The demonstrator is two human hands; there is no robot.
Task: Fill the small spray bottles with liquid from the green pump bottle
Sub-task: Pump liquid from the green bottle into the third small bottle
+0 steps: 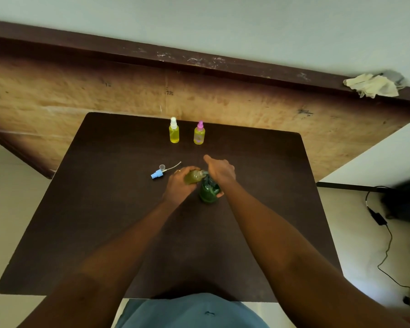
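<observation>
Well, the left hand (180,183) was wrapped round a small spray bottle (192,177) with no top on, holding it tipped on its side. The bottle had yellow-green liquid in it, and its open mouth was right at the spout of the green pump bottle (208,191). The green pump bottle stood near the middle of the dark table (81,209). The right hand (219,172) was closed over its top and hid the pump, with one finger sticking out.

A blue spray top (157,174) with its thin tube lay just left of the hands, beside a little clear cap (162,167). At the back stood a white-topped bottle (174,131) and a pink-topped bottle (199,134), both full of yellow liquid. Any writing on the bottles was too small to read. The lower arms were cut off at the picture's edge.
</observation>
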